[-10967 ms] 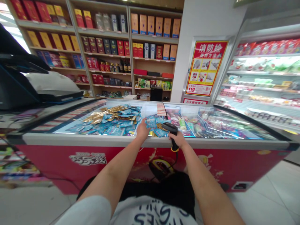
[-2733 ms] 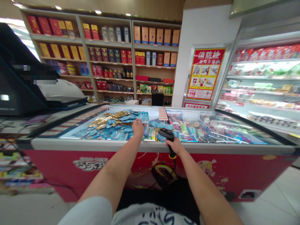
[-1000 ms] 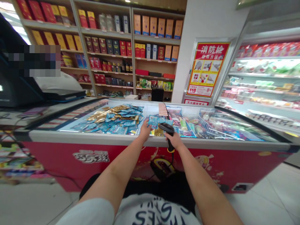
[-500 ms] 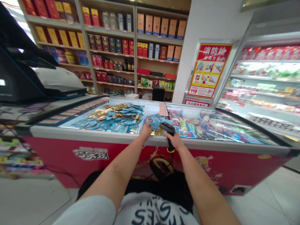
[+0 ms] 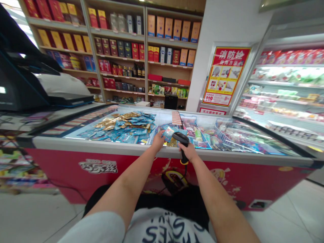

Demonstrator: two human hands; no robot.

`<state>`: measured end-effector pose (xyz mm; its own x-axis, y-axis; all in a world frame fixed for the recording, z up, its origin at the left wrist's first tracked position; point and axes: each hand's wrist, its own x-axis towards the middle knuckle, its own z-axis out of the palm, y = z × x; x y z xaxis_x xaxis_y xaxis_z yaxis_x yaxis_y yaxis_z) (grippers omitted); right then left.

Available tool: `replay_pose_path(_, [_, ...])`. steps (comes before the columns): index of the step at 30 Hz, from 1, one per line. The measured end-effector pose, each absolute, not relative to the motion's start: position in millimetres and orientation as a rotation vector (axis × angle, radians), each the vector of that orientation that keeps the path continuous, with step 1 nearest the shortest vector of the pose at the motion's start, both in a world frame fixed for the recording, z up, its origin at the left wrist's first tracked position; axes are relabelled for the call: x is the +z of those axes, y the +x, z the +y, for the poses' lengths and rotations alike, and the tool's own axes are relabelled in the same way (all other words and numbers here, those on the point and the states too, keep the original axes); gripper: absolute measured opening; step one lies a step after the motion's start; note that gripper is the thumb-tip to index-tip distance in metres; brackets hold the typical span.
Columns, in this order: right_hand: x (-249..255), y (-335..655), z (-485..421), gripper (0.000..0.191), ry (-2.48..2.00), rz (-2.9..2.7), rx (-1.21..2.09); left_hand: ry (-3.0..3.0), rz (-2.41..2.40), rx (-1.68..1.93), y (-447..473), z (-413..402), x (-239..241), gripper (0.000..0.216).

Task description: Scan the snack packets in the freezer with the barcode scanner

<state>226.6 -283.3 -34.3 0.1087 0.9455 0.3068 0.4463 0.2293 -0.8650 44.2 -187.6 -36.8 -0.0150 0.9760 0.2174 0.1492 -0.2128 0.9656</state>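
My left hand (image 5: 158, 141) is closed on the edge of a blue packet (image 5: 168, 133), held just above the glass top of the chest freezer. In my right hand (image 5: 189, 150) is a black barcode scanner (image 5: 181, 137), gripped round its handle. The scanner's head points left toward the packet, close to it. To the left of my left hand, a heap of blue and gold packets (image 5: 126, 126) lies on the freezer's glass. The scanner's cord hangs below its handle.
The red chest freezer (image 5: 101, 182) stands right in front of me, with frozen goods under its glass. A dark register machine (image 5: 20, 81) occupies the left counter. Shelves of boxes (image 5: 121, 47) line the back, and a lit display fridge (image 5: 291, 98) stands at the right.
The blue packet in my left hand has tilted slightly, and a pale bright patch now shows on it. My right hand and the scanner have stayed in place.
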Motion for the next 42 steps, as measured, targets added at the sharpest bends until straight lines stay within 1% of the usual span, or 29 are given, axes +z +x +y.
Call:
replay_pose_path(8, [-33.2,225.7,-284.3,0.039,-1.362,-1.505,0.635,1.435,1.190,1.365,45.3,-188.6,-35.6,0.045])
replay_pose_path(14, [-36.0,226.2,-282.7,0.040,-1.318,-1.496,0.661,1.433,1.248,1.429,43.9,-183.5,-40.8,0.043])
replay_pose_path(21, [-38.1,227.4,-283.3,0.044,-1.256,-1.407,0.699,1.401,1.273,1.449,44.5,-189.9,-35.8,0.040])
replay_pose_path(35, [-38.2,228.3,-283.1,0.041,-1.245,-1.428,0.731,1.291,1.219,1.511,48.5,-183.7,-38.4,0.041])
replay_pose_path(42, [-40.2,229.2,-280.8,0.042,-1.228,-1.399,0.740,1.475,1.252,1.566,44.6,-186.7,-41.2,0.037])
